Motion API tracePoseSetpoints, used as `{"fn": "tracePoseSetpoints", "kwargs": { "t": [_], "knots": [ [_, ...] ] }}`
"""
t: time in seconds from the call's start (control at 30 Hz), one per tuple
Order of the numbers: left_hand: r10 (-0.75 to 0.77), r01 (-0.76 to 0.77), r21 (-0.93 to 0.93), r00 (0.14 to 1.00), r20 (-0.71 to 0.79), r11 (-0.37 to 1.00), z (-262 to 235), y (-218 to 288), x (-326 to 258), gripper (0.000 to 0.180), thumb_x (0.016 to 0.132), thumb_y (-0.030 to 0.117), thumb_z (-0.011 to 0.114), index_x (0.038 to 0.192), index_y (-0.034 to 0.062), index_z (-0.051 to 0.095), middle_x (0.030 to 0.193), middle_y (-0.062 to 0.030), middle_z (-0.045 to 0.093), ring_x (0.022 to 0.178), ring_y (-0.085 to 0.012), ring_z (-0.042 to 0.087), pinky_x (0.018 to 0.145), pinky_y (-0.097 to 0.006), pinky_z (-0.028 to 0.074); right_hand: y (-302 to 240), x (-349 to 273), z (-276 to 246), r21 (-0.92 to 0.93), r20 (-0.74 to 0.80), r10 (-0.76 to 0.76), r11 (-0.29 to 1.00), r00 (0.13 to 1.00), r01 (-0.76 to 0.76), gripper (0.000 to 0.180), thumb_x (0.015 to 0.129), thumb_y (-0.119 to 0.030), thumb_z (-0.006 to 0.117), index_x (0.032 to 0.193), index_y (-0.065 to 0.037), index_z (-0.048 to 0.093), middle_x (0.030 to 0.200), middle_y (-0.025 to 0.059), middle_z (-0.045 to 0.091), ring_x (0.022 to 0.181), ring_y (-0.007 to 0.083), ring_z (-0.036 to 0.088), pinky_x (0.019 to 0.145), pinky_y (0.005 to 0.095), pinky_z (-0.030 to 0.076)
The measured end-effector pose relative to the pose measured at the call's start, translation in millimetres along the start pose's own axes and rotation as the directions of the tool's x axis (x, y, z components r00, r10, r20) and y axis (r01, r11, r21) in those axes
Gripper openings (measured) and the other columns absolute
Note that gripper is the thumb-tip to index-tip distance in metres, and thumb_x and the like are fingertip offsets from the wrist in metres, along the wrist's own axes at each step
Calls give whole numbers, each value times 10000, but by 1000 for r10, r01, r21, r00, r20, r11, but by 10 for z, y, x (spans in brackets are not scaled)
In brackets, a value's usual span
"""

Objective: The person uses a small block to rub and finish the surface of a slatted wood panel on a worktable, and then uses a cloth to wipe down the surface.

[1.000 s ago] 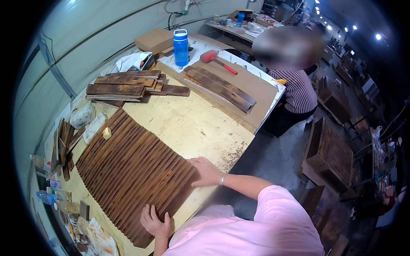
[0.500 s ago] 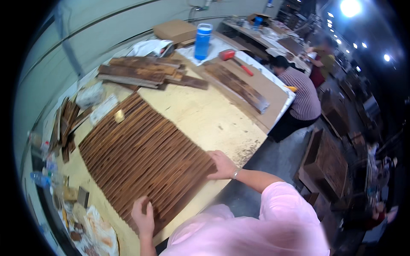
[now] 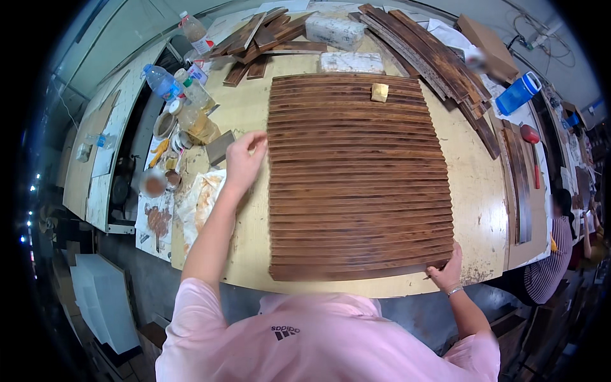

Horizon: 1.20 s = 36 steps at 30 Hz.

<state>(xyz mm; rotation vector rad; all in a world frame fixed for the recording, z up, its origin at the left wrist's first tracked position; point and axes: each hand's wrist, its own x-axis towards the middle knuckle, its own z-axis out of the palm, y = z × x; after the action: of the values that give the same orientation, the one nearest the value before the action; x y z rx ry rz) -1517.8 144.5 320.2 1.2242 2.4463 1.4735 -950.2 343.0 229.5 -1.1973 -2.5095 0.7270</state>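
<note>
A dark brown panel of ribbed wooden slats [image 3: 356, 184], laid side by side, lies flat on the pale tabletop [image 3: 248, 258]. My left hand [image 3: 245, 159] is at the panel's left edge, above its middle. Its fingers are loosely bent, the thumb a little apart, with nothing seen in them. At the near right corner, my right hand [image 3: 447, 270] grips the panel, thumb on the front edge and fingers along the right side. A small yellowish block [image 3: 379, 93] rests on the far slats.
Loose dark boards [image 3: 433, 54] and two wrapped white blocks [image 3: 335, 33] lie beyond the panel. Bottles [image 3: 162, 83] and a stained cloth [image 3: 202, 200] are on the left. A blue bottle [image 3: 517, 94] and a red mallet [image 3: 529, 135] stand right, near a person in stripes [image 3: 550, 258].
The view has turned, so the panel now lies straight ahead. My left hand has moved from the near slats to the left edge. My right hand is now at the near right corner.
</note>
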Motion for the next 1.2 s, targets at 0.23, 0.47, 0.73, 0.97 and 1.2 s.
{"fn": "tracePoseSetpoints", "kwargs": {
  "t": [0.23,0.47,0.73,0.97,1.2],
  "knots": [
    [113,-115,10,984,137,993,688,80,674,204,898,132,698,1070,28,725,960,-132,748,867,-245,732,795,-345,566,89,-13,-29,14,30,8,1000,1000,-9,986,527,-353,879,1372,-9,506,1339,213,545,1263,423,470,1124,488,387],
    [379,-447,207,876,298,870,2124,877,1364,272,933,254,612,1148,113,700,1109,-99,702,1030,-321,674,859,-450,549,71,-77,-141,9,-18,50,999,999,-50,1028,538,-362,913,1394,19,488,1342,237,552,1244,433,496,1118,499,397],
    [180,-363,569,919,352,738,2786,1022,1604,440,905,447,705,1136,81,625,1171,-179,595,979,-375,688,788,-504,566,65,3,-188,10,34,-7,1000,999,6,1043,617,-411,883,1469,10,453,1443,229,514,1348,422,454,1164,464,366],
    [258,-372,386,913,317,844,2775,893,1545,329,861,270,765,1108,125,602,1132,-141,575,1003,-380,654,792,-495,535,34,-40,-161,16,47,1,1000,999,-2,1036,626,-405,877,1478,-4,448,1443,226,517,1345,410,460,1164,455,367],
    [246,-341,391,930,273,855,2354,442,1391,296,876,239,745,1075,131,554,1088,-119,563,969,-385,639,764,-503,526,127,-122,-146,-6,29,-5,1000,1000,5,1044,625,-424,881,1477,-3,449,1432,230,522,1323,412,472,1153,468,374]
  ]
}}
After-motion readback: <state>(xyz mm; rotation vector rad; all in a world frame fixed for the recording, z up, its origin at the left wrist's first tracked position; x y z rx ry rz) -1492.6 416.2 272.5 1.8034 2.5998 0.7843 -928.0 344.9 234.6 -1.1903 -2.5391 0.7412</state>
